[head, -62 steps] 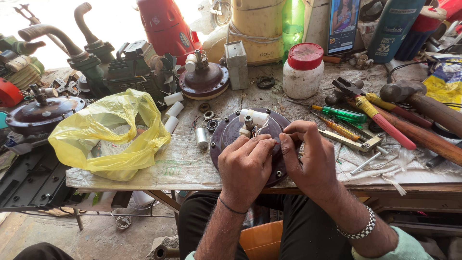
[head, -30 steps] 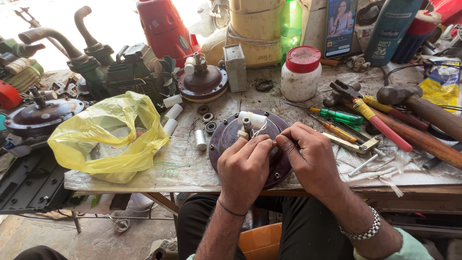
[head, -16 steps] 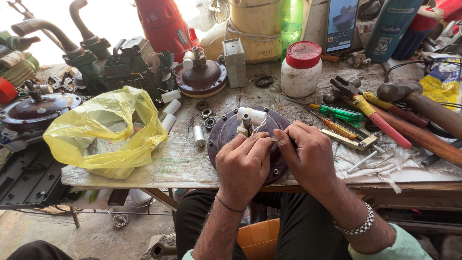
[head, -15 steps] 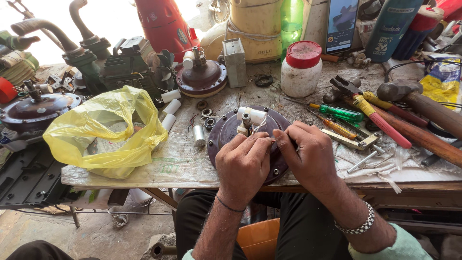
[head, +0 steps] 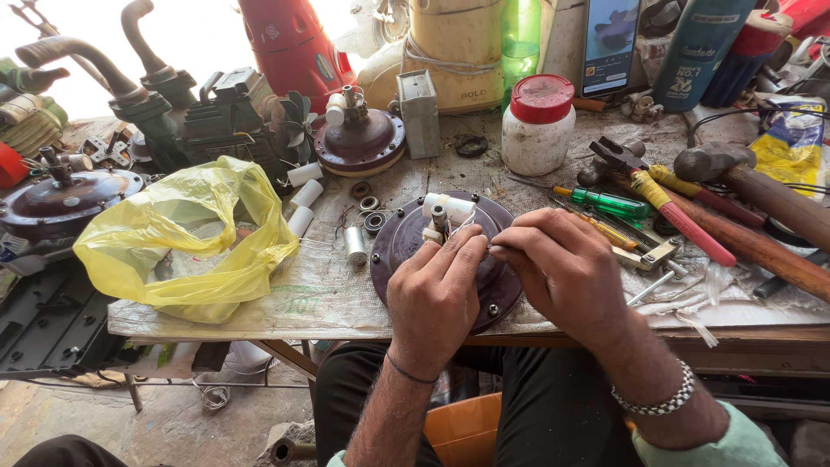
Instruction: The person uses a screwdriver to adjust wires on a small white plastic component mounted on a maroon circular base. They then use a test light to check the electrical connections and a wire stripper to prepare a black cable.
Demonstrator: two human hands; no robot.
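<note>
1. A cluttered workbench (head: 346,294) covered in worn sheeting, seen from above.
2. The left hand (head: 432,298) and right hand (head: 566,268) meet over a round, dark maroon motor cover (head: 398,251) lying flat at the bench's near edge; both sets of fingertips pinch closed on thin white wire beside its central shaft (head: 439,216).
3. Just left lie small white cylinders (head: 303,195) and bearings (head: 373,220).
4. A crumpled yellow plastic bag (head: 186,242) sits further left, contents hidden.
5. Behind stands a white jar with a red lid (head: 538,125), closed.
6. Screwdrivers (head: 609,203) and hammers (head: 761,195) lie right.
</note>
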